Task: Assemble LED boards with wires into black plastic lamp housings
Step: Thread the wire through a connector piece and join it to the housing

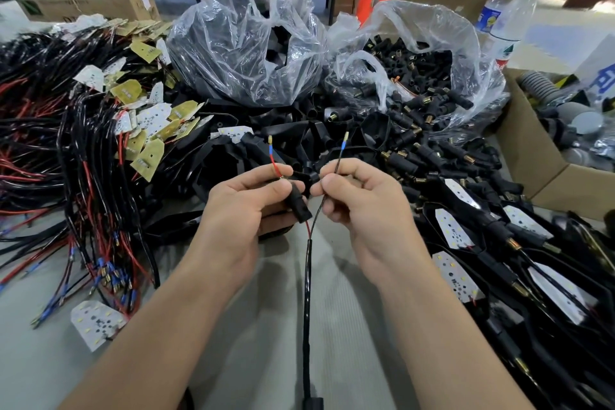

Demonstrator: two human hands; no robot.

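Both hands are up over the middle of the bench (332,326), close together. The left hand (243,210) curls round a black plug (299,206) and pinches a red wire (273,161) between thumb and forefinger, the wire's blue-sleeved brass tip sticking up. The right hand (366,210) pinches a black wire (336,165) the same way, tip up too. Below the hands the 2 wires meet in 1 black cable (307,276), which runs down to the near edge.

Along the left edge there is a big tangle of wired boards (76,160), with a loose white board (95,323) lying near the front-left. At the far side, 2 clear bags: 1 of housings (246,43), 1 of small black connectors (416,53), with more housings spilled (376,126) in front of them. Down the right edge lie housings with boards fitted (492,243), and a cardboard box (539,183) sits behind those.
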